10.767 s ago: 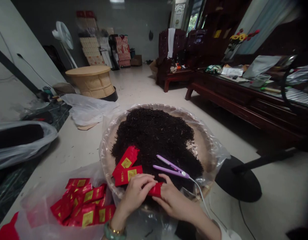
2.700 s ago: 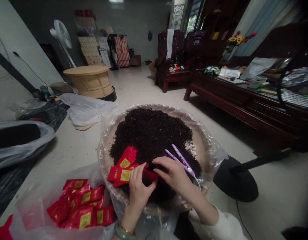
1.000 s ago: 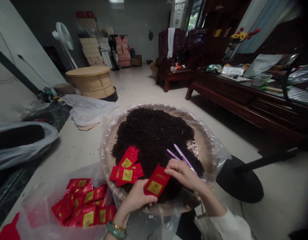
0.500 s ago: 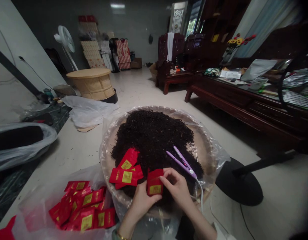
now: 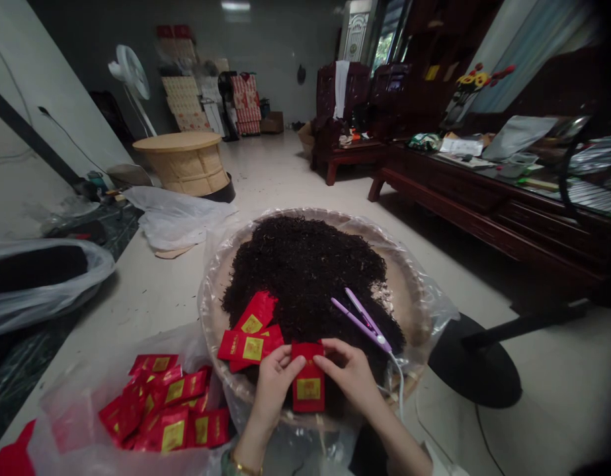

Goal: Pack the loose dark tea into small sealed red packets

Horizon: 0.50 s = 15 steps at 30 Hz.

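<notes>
Between my two hands hangs a red packet (image 5: 308, 391) with a gold label, upright over the near rim of a round tray (image 5: 410, 291). My left hand (image 5: 274, 380) pinches its upper left edge, and my right hand (image 5: 349, 371) pinches the upper right. Behind them a mound of dark, dry tea leaves (image 5: 305, 264) covers much of the plastic-lined tray. A few flat red packets (image 5: 248, 345) lie on the leaves, left of my hands. To the right, a lilac hair straightener (image 5: 367, 324) rests with its arms spread, its white cord running over the rim.
Several red packets (image 5: 171, 400) are piled in a clear plastic bag at lower left. Another bag of dark leaves (image 5: 38, 271) stands far left. A black fan base (image 5: 477, 360) sits right of the tray. Beyond are a dark wooden table (image 5: 464, 192) and a round wicker stool (image 5: 184, 162).
My left hand has moved up from the packet's lower part to its top edge. The packet now hangs lower and straighter, with both hands at its top.
</notes>
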{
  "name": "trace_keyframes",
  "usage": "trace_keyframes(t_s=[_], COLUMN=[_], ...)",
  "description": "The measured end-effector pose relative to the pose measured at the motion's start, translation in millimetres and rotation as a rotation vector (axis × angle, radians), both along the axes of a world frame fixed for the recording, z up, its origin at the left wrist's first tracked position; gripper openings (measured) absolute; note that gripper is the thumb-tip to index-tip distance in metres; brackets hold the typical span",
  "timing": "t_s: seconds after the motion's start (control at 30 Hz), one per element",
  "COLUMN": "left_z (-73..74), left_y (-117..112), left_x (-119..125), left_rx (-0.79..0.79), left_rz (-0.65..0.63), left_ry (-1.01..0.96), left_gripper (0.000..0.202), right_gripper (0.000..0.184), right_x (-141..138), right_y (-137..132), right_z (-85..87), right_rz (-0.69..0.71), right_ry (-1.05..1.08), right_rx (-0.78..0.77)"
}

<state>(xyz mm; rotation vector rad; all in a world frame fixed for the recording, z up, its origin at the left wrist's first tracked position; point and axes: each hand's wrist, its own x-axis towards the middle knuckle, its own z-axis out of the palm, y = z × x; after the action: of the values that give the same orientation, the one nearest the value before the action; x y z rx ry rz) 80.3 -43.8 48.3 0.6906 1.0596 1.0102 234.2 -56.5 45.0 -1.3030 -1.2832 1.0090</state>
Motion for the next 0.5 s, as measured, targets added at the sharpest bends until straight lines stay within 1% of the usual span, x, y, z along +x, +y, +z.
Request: trace_keyframes(t_s=[0.07, 0.17, 0.27, 0.37, 0.4, 0.5], left_z=[0.2, -0.2, -0.5, -1.9, -3.2, -10.3], left_y=[-1, -1, -1, 0, 1, 1], left_x=[-1, -2, -2, -2, -1, 3], left_rx=[0.008, 0.026, 0.048, 0.066, 0.067, 0.055], left_rz=[-0.007, -0.031, -0.087, -0.151, -0.177, -0.236], left_ry=[0.005, 0.038, 0.075, 0.071, 0.062, 0.069], left_gripper=[0.052, 0.048, 0.041, 0.038, 0.040, 0.053], right_gripper=[0.030, 0.030, 0.024, 0.020, 0.021, 0.021], right_x=[3, 6, 6, 5, 4, 3], right_y=[1, 2, 2, 3, 3, 4], right_z=[0.7, 2.6, 5.2, 6.1, 5.6, 1.6], right_rz=[0.022, 0.048, 0.086, 0.099, 0.095, 0.096], right_ry=[-0.034, -0.028, -0.028, -0.075, -0.093, -0.167], right_rx=[0.006, -0.002, -0.024, -0.010, -0.003, 0.034])
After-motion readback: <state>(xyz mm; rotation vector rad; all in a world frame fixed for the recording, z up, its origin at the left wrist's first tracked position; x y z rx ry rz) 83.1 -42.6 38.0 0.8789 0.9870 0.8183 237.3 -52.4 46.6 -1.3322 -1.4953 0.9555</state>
